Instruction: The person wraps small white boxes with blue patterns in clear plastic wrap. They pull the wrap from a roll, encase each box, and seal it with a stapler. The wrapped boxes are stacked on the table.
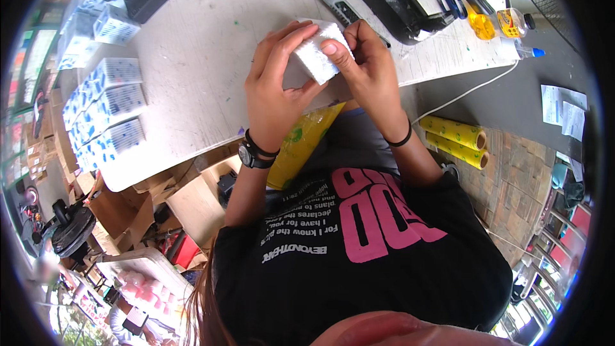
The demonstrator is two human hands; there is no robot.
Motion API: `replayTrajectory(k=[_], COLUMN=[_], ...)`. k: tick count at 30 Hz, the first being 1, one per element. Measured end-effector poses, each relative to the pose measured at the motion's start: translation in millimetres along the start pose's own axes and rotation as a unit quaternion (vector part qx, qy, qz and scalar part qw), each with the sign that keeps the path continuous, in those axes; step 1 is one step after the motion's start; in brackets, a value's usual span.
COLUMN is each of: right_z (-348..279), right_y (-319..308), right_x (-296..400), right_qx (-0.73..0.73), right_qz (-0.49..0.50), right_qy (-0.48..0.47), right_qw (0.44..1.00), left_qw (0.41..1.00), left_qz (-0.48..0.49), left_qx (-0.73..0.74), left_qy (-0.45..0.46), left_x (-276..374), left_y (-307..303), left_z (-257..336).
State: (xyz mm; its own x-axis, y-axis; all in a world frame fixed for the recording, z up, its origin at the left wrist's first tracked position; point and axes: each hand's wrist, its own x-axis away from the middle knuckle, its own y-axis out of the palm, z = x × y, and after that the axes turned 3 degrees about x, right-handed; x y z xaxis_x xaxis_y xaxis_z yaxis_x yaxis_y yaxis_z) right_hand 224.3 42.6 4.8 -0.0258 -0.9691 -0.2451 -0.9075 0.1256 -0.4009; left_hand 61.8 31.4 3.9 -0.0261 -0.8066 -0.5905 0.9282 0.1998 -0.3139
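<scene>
Above the table's front edge, a small white box-shaped package [321,53] is held between my two hands. Its bumpy edges look like bubble wrap. My left hand [278,69] spans the package from the left, fingers over the far side and thumb at the near corner. A watch and a dark band circle that wrist. My right hand [372,65] grips it from the right, thumb pressed on the top face and fingers curled behind. The package's underside is hidden. Below my hands, yellow printed plastic film [305,146] hangs by my lap.
Blue-and-white wrapped boxes [108,110] line the left of the white table [192,67]. A black tape dispenser [399,5], a utility knife [343,9], scissors [450,0] and a bottle [499,24] lie at the right. Yellow rolls [454,139] and cardboard boxes [197,204] sit lower.
</scene>
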Motion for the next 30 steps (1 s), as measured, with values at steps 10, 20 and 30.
replayTrajectory(k=[10,20,30], right_z=[4.9,14.7,12.5], right_y=[20.2,-1.0,-10.1], right_x=[-8.0,-11.8,-12.0], right_qx=[0.052,-0.274,-0.311], right_qz=[-0.05,-0.23,-0.221], right_qy=[-0.126,-0.021,-0.044], right_qw=[0.989,0.934,0.923], left_qw=[0.967,0.98,0.98], left_qz=[-0.033,-0.091,0.08], left_qx=[0.204,0.137,0.139], left_qy=[-0.146,-0.11,-0.119], left_x=[-6.2,-7.7,-30.1], left_y=[-22.0,-24.2,-77.3], left_z=[-24.5,-12.4,3.4])
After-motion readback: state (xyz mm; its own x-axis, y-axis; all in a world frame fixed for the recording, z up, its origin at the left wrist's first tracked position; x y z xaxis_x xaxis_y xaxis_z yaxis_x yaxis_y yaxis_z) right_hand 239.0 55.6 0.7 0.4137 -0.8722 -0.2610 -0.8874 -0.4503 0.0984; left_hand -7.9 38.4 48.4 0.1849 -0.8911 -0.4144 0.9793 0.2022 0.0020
